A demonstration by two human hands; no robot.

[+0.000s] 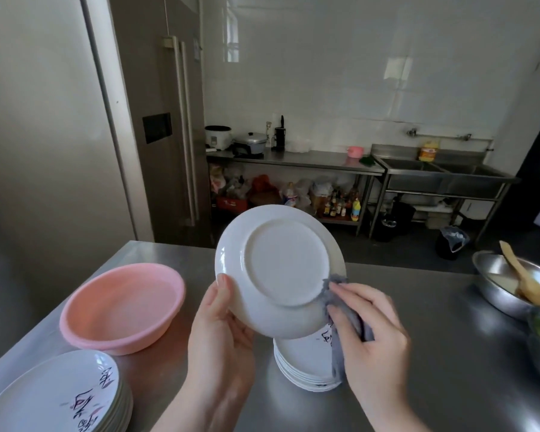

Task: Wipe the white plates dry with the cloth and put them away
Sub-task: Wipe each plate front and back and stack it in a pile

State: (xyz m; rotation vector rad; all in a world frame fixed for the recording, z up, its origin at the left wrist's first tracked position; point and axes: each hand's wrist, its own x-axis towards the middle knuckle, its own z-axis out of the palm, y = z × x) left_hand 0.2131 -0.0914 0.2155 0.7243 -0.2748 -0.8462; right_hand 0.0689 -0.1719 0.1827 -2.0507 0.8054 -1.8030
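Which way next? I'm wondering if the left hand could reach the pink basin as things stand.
Probably not yet: the left hand grips the white plate that the right hand wipes with the grey cloth. The pink basin sits just left, nothing between.

plate (pixel 281 269): white, tilted, underside toward us, between our grips | cloth (pixel 343 322): grey, bunched on its right rim | plate stacks: one below (pixel 303 357), one far left (pixel 53 397), patterned

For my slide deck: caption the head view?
Left hand holds white plate while right hand wipes with grey cloth.
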